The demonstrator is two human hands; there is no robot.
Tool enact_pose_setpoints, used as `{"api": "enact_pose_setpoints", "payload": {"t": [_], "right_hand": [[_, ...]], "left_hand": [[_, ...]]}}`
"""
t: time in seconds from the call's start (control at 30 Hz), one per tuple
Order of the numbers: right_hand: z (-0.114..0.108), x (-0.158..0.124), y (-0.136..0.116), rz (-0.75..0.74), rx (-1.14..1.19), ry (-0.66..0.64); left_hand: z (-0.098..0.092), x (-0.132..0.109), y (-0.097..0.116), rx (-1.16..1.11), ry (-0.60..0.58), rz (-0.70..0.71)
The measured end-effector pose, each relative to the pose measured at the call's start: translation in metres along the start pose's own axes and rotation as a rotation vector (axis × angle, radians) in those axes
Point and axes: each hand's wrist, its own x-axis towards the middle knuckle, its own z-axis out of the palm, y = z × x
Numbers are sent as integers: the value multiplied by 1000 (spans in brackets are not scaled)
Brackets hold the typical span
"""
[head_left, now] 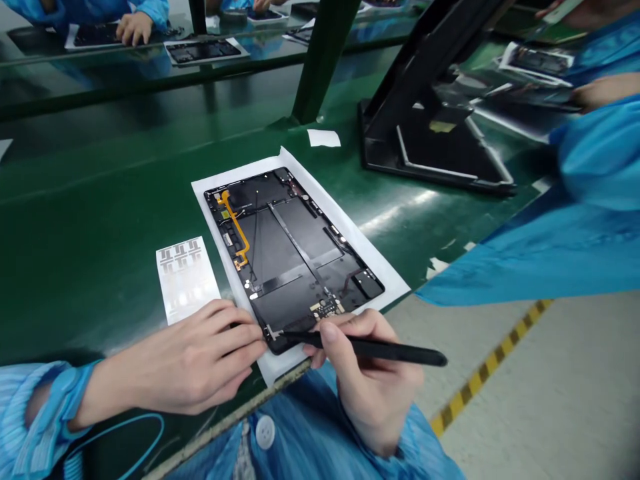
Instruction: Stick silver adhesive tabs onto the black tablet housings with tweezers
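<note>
A tablet (290, 233) with its inside exposed lies on a white sheet (385, 277) near the table edge. An orange flex cable (235, 227) runs along its left side, and a small circuit board (327, 307) sits at the near end. My right hand (375, 380) is closed around black tweezers (400, 351), whose tips point at a small silvery piece (274, 333) in the near left corner. My left hand (200, 357) lies flat with fingers extended, fingertips at the tablet's near left edge. Beside it is a white sticker sheet (187, 280) with grey T-shaped pieces.
A black stand (430, 133) and a green post (320, 60) rise behind the tablet. A co-worker's blue sleeve (595, 147) reaches in at right. Across the table, another person's hand (134, 28) rests near a tablet. A blue cord (150, 440) curls by my left wrist.
</note>
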Motion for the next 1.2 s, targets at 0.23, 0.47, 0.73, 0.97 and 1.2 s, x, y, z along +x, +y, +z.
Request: {"api": "enact_pose_setpoints", "payload": {"t": [0.23,0.47,0.73,0.97,1.2], "right_hand": [[1,1,-4,-8,-75,-43],[3,2,-3,-71,-126,-38],[3,1,-1,-71,-134,-15],[3,2,-3,-74,-133,-34],[1,0,1,-78,-113,-28]], "left_hand": [[1,-1,-1,5,1,7],[0,-1,0,17,-2,-3],[1,-1,-1,3,1,-8],[2,-2,-1,1,20,-3],[-1,-2,-1,41,23,-1]]}}
